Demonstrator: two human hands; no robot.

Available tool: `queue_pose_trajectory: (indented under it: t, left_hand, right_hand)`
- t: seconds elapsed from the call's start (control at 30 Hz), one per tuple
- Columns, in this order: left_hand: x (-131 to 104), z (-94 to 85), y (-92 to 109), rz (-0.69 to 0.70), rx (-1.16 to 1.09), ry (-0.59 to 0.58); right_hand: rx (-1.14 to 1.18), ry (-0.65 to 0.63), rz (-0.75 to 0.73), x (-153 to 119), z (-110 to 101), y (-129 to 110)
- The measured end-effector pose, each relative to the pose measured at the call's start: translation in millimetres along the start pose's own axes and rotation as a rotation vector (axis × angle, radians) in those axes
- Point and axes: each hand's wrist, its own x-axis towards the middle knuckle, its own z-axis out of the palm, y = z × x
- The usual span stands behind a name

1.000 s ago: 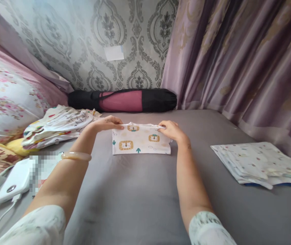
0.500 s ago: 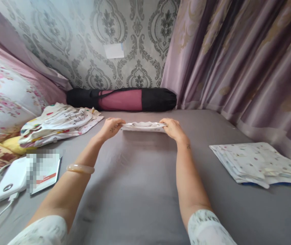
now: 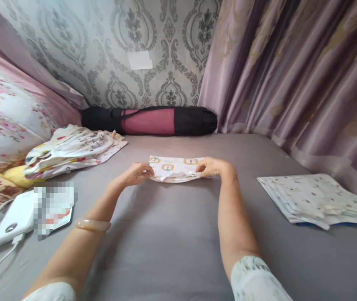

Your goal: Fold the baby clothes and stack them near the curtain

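A folded white cloth point(image 3: 178, 167) with a printed pattern of tan animal faces lies low over the grey bed sheet, in the middle of the head view. My left hand point(image 3: 138, 173) pinches its left end between thumb and fingers. At the right end, my right hand point(image 3: 213, 167) grips the cloth's near corner. The cloth's near edge sags a little and shows several layers. Whether its whole underside touches the sheet I cannot tell.
Folded patterned cloths point(image 3: 316, 200) are stacked at the right. A loose heap of printed clothes point(image 3: 78, 150) lies at the left by a floral pillow point(image 3: 6, 113). A white power bank point(image 3: 17, 217) with cables sits near a phone. A black-and-maroon bag point(image 3: 149, 122) lies along the wall.
Both hands have brought the cloth nearer and down toward the sheet. Its printed face now shows, where before mostly a thin edge was seen.
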Motion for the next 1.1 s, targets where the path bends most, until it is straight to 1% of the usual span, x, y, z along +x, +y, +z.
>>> queue_pose_trajectory:
  t: [0.07, 0.2, 0.3, 0.37, 0.43, 0.53, 0.6, 0.67, 0.77, 1.0, 1.1]
  left_hand:
    - [0, 1.5, 1, -0.053, -0.005, 0.002]
    - [6, 6.6, 11, -0.158, -0.005, 0.136]
    - [15, 18.7, 21, -0.166, -0.02, 0.209]
    - [22, 31.8, 30, -0.136, -0.021, 0.226]
    - [28, 46.8, 38, -0.104, 0.012, 0.222]
    - [33, 66.3, 50, -0.139, 0.109, 0.159]
    - [35, 73.9, 55, -0.179, 0.147, 0.102]
    - [34, 77.0, 58, -0.191, 0.164, 0.06]
    - [33, 77.0, 59, -0.183, 0.184, 0.021]
    - [33, 72.5, 51, -0.179, 0.119, -0.019]
    - [38, 68.1, 49, -0.173, 0.102, 0.019]
  right_hand:
    - [0.019, 0.016, 0.016, -2, -1, -1]
    - [-0.069, 0.156, 0.061, 0, 0, -2]
    - [-0.118, 0.246, 0.071, 8, 7, -7]
    - [-0.158, 0.276, 0.075, 17, 17, -14]
    - [-0.21, 0.292, 0.061, 27, 33, -24]
    - [-0.25, 0.313, -0.017, 42, 61, -40]
    - [-0.261, 0.316, -0.034, 48, 77, -47]
    - [-0.277, 0.33, -0.049, 52, 89, -51]
    - [-0.296, 0.36, -0.067, 54, 98, -50]
    - [-0.308, 0.344, -0.045, 56, 103, -47]
    - [-0.308, 0.332, -0.038, 58, 102, -47]
